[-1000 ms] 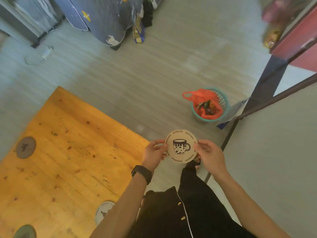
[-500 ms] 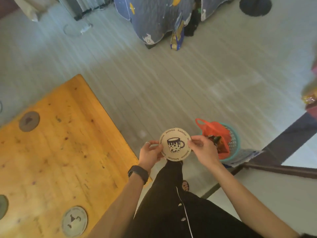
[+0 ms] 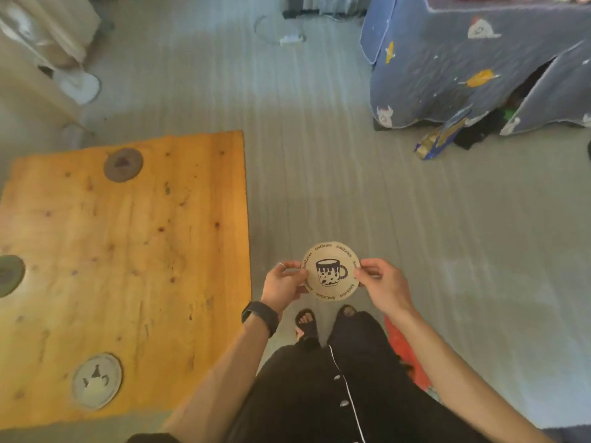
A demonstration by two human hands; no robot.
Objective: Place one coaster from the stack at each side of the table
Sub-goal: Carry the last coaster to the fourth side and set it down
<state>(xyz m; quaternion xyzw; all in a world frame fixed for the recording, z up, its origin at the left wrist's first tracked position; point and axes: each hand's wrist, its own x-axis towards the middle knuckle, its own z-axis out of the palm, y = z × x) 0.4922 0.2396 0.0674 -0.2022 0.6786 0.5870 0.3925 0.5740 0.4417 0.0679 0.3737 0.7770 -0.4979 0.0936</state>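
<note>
I hold a round beige coaster point(image 3: 331, 270) printed with a dark mug between both hands, over the grey floor to the right of the table. My left hand point(image 3: 283, 284) pinches its left edge and my right hand point(image 3: 382, 284) pinches its right edge. The orange wooden table point(image 3: 134, 251) lies to my left. Three coasters rest on it: one near the far edge point(image 3: 123, 164), one at the left edge point(image 3: 8, 275), cut by the frame, and one near the near edge point(image 3: 96, 380).
A bed with a blue patterned cover point(image 3: 473, 59) stands at the far right, with clutter under it. A beige curtain and a fan base point(image 3: 76, 86) are at the far left. Something red point(image 3: 404, 353) lies by my right leg. My sandalled feet point(image 3: 306, 322) stand beside the table's right edge.
The view has swung left as I walked around the table. The table now sits square to my left, the red basket has dropped behind my leg, and both hands kept hold of the coaster.
</note>
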